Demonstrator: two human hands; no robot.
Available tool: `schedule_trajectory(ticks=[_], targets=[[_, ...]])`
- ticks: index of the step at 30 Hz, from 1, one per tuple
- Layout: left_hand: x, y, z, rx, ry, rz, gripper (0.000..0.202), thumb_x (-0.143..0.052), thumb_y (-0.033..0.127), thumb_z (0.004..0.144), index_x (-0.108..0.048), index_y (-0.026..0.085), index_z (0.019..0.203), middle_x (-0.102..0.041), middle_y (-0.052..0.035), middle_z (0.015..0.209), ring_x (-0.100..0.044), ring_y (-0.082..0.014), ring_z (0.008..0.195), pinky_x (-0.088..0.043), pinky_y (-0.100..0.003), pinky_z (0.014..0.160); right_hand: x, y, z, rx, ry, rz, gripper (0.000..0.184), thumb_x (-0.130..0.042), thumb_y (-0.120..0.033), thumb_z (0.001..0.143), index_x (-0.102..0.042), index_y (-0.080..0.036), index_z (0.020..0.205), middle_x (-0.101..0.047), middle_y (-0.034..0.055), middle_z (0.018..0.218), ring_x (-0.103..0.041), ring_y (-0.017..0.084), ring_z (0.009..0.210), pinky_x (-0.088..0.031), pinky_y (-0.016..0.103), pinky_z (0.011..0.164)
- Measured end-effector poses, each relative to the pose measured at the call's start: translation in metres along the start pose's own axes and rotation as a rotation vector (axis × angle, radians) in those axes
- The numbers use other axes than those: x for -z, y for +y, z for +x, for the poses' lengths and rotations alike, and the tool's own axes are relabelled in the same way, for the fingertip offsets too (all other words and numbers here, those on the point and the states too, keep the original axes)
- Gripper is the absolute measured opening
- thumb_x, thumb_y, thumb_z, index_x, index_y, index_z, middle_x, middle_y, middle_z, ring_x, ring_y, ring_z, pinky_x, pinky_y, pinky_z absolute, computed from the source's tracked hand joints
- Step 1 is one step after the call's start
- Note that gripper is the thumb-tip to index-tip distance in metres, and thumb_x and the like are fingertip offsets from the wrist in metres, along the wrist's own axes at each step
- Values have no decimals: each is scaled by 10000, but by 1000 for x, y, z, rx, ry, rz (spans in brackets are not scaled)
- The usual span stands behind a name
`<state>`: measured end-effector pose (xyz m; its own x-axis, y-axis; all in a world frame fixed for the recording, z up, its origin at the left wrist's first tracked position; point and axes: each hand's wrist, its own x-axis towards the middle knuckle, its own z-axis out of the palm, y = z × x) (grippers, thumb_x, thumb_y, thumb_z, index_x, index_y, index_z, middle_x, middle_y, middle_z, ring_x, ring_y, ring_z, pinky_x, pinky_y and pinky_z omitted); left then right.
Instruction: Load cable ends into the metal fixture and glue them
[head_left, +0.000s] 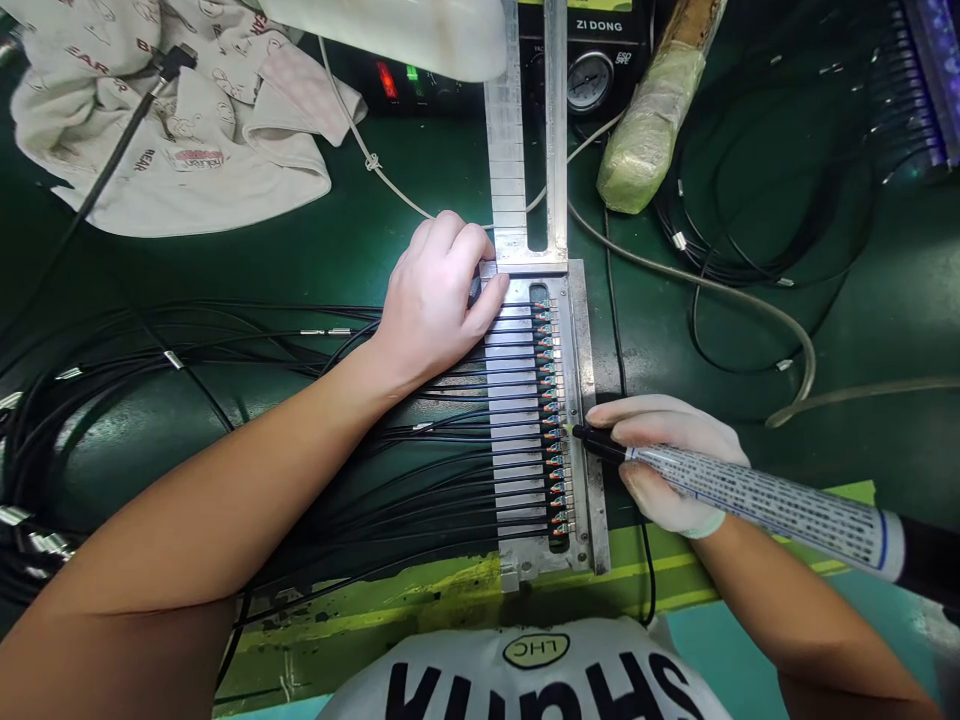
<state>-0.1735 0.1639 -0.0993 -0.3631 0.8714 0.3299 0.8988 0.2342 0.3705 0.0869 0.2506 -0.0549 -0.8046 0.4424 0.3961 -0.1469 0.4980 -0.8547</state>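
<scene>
While left hand [439, 300] presses flat on ribbed metal jig [525, 400], right hand [667, 460] grips slim textured pen tool [750, 495].

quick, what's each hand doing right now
Left hand: holds nothing, fingers pressed flat on the metal fixture.
Right hand: closed around a pen-like tool, tip at the connectors.
</scene>
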Motion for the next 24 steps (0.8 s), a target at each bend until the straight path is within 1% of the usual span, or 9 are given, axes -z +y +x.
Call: schedule_trajectory(ticks=[5,10,18,21,24], targets=[[0,0,-1,24,-15,15,152,-511,376,957,-506,228,993,-537,-75,990,-537,-244,968,-467,-404,833,1,-2,1,-11,-7,-9,182,-712,-185,773,-688,-154,951,-723,123,951,-719,236,832,-627,347,715],[0,0,-1,8,-5,18,170,-496,370,961,-510,203,989,-538,-89,988,-534,-246,958,-475,-421,827,1,-2,0,-16,-4,-20,171,-709,-192,777,-686,-153,941,-724,121,951,-720,234,822,-625,346,711],[-1,0,0,13,12,-20,154,-504,373,941,-505,222,971,-538,-87,977,-542,-260,956,-467,-429,820,1,-2,1,-14,5,-10,171,-715,-191,772,-688,-151,936,-724,122,941,-721,240,818,-626,348,702],[0,1,-1,24,3,-19,148,-499,372,939,-501,228,972,-535,-86,983,-535,-258,957,-461,-425,823,1,-2,0,-19,-5,-16,173,-712,-201,783,-687,-161,949,-723,117,957,-721,234,828,-626,345,712],[0,0,-1,41,-15,-23,155,-490,389,944,-502,239,981,-527,-84,998,-519,-254,966,-451,-424,832,1,0,-1,-17,0,1,189,-721,-176,776,-694,-153,962,-721,122,963,-720,241,849,-628,359,726]])
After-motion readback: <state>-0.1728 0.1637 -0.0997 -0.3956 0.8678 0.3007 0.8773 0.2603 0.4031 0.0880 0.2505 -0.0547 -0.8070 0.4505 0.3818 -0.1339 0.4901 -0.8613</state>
